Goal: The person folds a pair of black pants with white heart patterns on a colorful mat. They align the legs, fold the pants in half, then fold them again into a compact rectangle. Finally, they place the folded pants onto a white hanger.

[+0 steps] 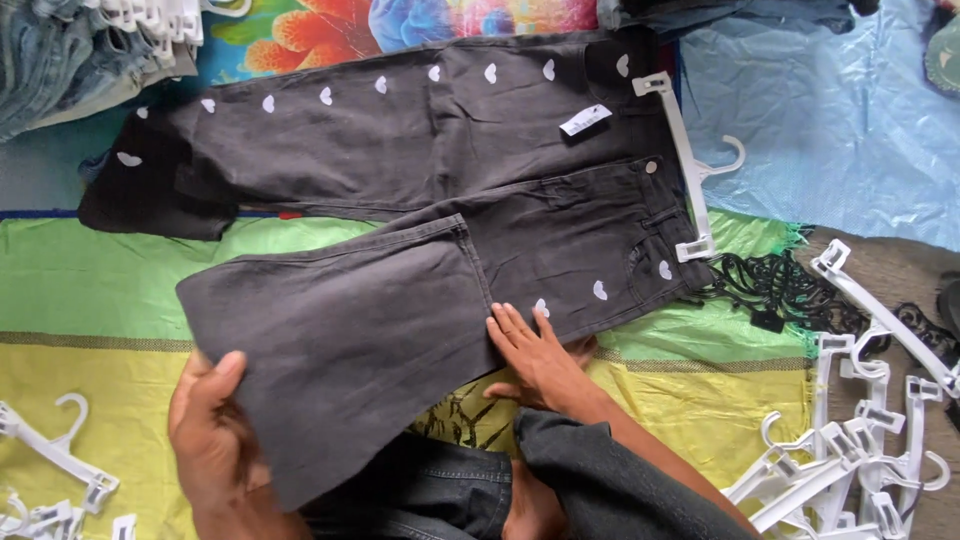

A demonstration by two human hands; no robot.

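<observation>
Left hand (212, 432) grips jeans (400, 290); right hand (540, 360) presses flat.

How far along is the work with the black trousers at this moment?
Done: the black trousers are clipped to a white hanger at the waist. In hand: the left hand grips the hem of the near leg, and the right hand presses flat beside it. Left: loose hangers lie piled at the right.
</observation>
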